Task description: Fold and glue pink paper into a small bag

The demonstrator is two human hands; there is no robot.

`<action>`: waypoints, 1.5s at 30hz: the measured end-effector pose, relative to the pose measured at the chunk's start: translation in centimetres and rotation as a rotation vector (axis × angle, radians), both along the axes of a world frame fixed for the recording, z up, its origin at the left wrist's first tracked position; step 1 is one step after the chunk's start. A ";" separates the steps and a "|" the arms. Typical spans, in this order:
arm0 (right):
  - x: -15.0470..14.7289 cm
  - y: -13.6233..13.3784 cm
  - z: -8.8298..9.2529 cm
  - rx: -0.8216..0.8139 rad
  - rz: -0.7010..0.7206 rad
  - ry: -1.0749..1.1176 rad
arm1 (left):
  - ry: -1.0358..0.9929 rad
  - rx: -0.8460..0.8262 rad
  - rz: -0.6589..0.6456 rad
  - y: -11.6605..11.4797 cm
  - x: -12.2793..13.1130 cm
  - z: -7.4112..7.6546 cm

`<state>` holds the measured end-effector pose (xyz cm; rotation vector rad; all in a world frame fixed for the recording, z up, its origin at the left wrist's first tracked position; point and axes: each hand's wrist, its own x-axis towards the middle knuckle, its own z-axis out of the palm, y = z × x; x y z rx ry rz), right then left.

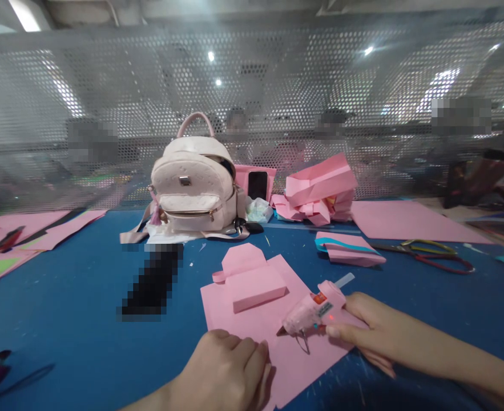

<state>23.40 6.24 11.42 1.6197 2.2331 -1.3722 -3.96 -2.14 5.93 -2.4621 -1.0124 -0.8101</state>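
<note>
Pink paper sheets point(294, 365) lie on the blue table, with a folded pink paper piece point(255, 285) with a rounded flap on their upper part. My left hand point(230, 371) rests on the lower left of the sheets with its fingers curled; whatever may be under them is hidden. In my right hand point(367, 331) is a pink glue gun point(318, 308), gripped by its handle. Its nozzle points left and down, close to the sheet below the folded piece. A clear glue stick sticks out of its back, and its wire stand hangs beneath.
A cream backpack point(194, 182) stands behind, beside a phone point(257, 185) and crumpled pink paper point(320, 191). Scissors point(431, 254) and a folded pink piece with a blue strip point(350, 249) lie at right. Coloured sheets point(59, 231) are at left. A perforated metal screen point(277, 85) spans the back.
</note>
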 end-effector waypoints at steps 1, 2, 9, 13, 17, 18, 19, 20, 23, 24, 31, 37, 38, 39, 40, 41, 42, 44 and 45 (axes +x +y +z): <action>0.0 0.0 0.0 0.001 -0.002 0.002 | 0.000 0.001 -0.003 0.0 0.0 0.0; 0.1 0.1 -0.1 0.003 -0.003 0.003 | 0.000 0.000 -0.005 0.0 0.0 0.1; 0.5 0.4 -0.4 0.013 -0.012 -0.008 | 0.003 -0.006 -0.007 -0.1 -0.1 0.1; 0.5 0.6 -0.2 0.020 -0.015 -0.021 | 0.002 0.000 -0.001 -0.1 -0.1 0.1; 0.5 0.6 0.0 0.014 -0.009 -0.024 | 0.004 0.001 -0.001 0.0 -0.1 0.1; 0.5 0.6 0.0 0.016 -0.004 -0.022 | 0.004 0.003 -0.001 0.1 -0.1 0.1; 0.5 0.7 0.0 0.020 -0.001 -0.020 | 0.003 0.003 -0.001 0.1 0.0 0.1; 0.5 0.7 0.0 0.028 -0.002 -0.016 | 0.002 0.004 -0.003 0.1 0.0 0.1; 0.4 0.8 0.0 0.050 -0.006 0.004 | -0.001 0.004 -0.006 0.1 0.0 0.1; 0.4 0.8 0.1 0.055 0.004 0.018 | -0.001 0.002 -0.007 0.1 0.0 0.1; 0.3 1.0 0.4 0.083 0.051 0.076 | 0.003 0.003 -0.017 0.0 -0.1 0.3; 0.5 1.2 0.3 0.064 0.066 0.065 | 0.003 0.002 -0.027 0.1 -0.1 0.4; 0.6 1.3 0.2 0.068 0.065 0.066 | 0.002 0.002 -0.030 0.1 -0.1 0.4; 0.6 1.3 0.2 0.077 0.064 0.070 | 0.003 0.001 -0.034 0.1 -0.1 0.4; 0.7 1.3 0.1 0.087 0.062 0.077 | 0.006 0.000 -0.038 0.1 -0.1 0.4; 0.7 1.4 0.1 0.094 0.060 0.087 | 0.009 -0.001 -0.041 0.1 -0.1 0.4; 0.8 1.4 0.0 0.098 0.055 0.096 | 0.012 -0.002 -0.042 0.1 -0.1 0.5; 0.9 1.5 0.0 0.100 0.045 0.109 | 0.016 -0.003 -0.043 0.1 -0.1 0.5; 1.0 1.5 -0.1 0.099 0.038 0.112 | 0.016 -0.002 -0.043 0.1 -0.1 0.5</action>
